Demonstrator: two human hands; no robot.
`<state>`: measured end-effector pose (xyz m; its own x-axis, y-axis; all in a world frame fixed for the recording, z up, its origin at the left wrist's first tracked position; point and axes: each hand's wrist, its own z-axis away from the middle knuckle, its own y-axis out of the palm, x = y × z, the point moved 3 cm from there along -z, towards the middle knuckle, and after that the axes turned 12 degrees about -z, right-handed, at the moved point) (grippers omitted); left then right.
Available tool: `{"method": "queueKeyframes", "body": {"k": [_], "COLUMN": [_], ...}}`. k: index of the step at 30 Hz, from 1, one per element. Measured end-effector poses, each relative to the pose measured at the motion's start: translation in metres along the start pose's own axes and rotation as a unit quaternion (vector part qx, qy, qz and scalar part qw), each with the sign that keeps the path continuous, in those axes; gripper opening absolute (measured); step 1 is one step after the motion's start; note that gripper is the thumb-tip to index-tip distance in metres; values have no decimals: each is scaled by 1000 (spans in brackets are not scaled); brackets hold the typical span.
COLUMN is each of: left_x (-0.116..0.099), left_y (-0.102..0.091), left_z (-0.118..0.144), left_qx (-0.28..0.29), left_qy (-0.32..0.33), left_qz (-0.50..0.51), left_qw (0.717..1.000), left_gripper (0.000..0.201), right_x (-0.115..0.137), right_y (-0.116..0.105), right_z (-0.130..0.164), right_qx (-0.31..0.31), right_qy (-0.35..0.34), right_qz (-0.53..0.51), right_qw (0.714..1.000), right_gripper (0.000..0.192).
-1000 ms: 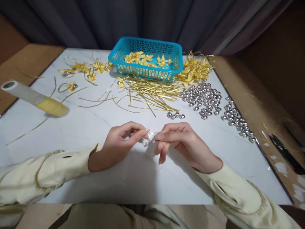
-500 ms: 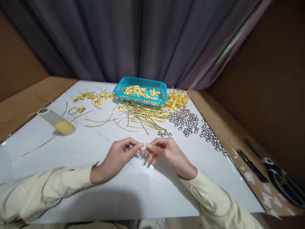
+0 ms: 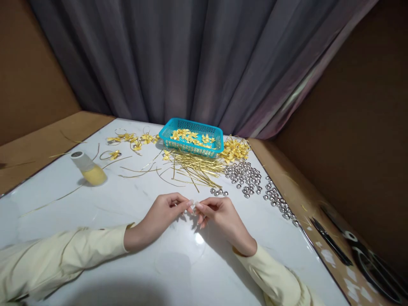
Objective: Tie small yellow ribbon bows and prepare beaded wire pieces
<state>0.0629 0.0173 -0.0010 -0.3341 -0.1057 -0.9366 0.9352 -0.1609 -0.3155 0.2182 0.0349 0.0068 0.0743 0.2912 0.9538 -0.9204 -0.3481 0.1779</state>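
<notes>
Both hands meet at the middle of the white worktop [image 3: 95,199], fingertips together. The left hand [image 3: 162,214] and the right hand [image 3: 221,214] pinch a small pale piece [image 3: 193,205] between thumbs and forefingers; it is too small to identify. The piece sits between the two hands, equally near each, and just above the worktop surface. Its long axis cannot be told. The loose silver beads [image 3: 218,192] lie just beyond the right hand, nearer to it than to the left. The gold strips [image 3: 191,168] lie farther out, ahead of both hands. The blue basket [image 3: 191,146] stands behind the strips.
</notes>
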Motion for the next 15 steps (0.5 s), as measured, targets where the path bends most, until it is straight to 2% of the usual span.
{"method": "queueKeyframes", "body": {"k": [3,5,8,11,13,15], "left_x": [-1,-5,-18,-35,-47,-56], "left_y": [1,-1,-7,-16,-22,-25], "left_z": [0,-2,-8,-16,-23,-29], "left_qx": [21,55,169,295,325,327], "left_qy": [1,10,50,81,99,116], "left_qz": [1,-7,-41,-92,-114,-133], "left_qw": [1000,998,983,948,934,928], "left_gripper": [25,24,22,14,10,8], "right_x": [1,2,7,19,31,43], "right_y": [1,1,-2,-4,-3,-1], "right_z": [1,0,-2,-5,-7,-8], "right_qx": [5,12,28,45,54,62], "right_qy": [-7,-11,-12,-14,-19,-20], "right_qz": [11,28,72,118,142,158], "right_qw": [1000,999,997,992,988,985], "right_gripper": [35,35,33,31,29,25]}}
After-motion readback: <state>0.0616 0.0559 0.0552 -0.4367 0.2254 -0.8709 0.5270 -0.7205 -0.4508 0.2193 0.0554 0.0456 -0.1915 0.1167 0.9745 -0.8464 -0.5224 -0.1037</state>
